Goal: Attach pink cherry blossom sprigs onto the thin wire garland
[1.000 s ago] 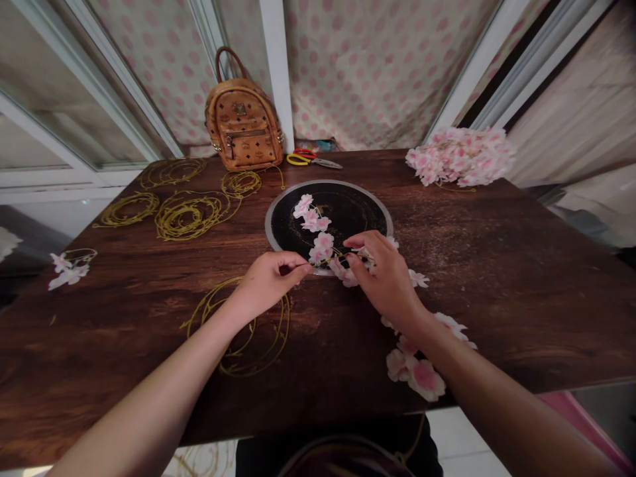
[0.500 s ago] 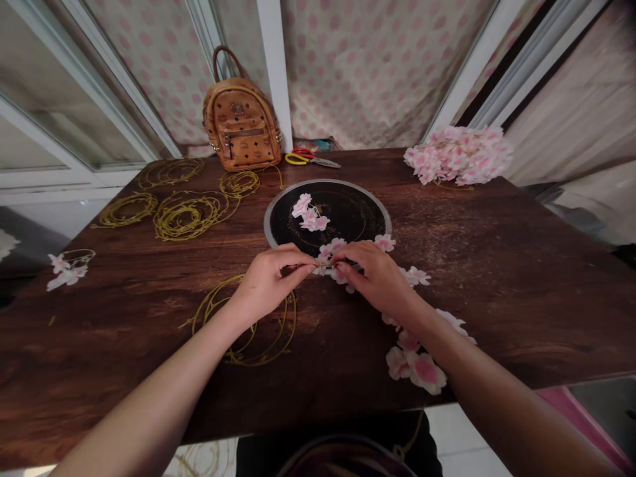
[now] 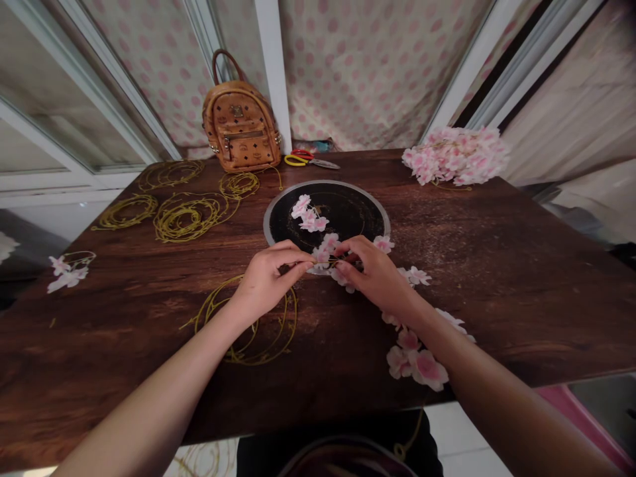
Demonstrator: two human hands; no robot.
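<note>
Over the near edge of a round black disc (image 3: 368,205), my two hands pinch a thin stem with pink-and-white artificial blossoms (image 3: 328,245) around it. My left hand (image 3: 275,275) is closed, thumb against forefinger, on the stem's left end. My right hand (image 3: 370,268) grips the same stem a short way to the right, among the petals. A garland of blossoms (image 3: 422,361) trails beneath my right forearm toward the table's front edge. Below my left wrist lies a loose coil of yellow-green stem (image 3: 288,331). A separate blossom sprig (image 3: 309,215) rests on the disc.
More stem coils (image 3: 186,217) lie at the back left, before a brown backpack (image 3: 243,129). Scissors (image 3: 311,159) sit behind the disc. A blossom pile (image 3: 454,156) stands at the back right of the wooden table (image 3: 521,278); a small sprig (image 3: 68,271) lies far left.
My right hand has shifted slightly up, and its fingers have parted a little around the stem. The blossoms between my hands have tilted up and left. My left hand is almost still.
</note>
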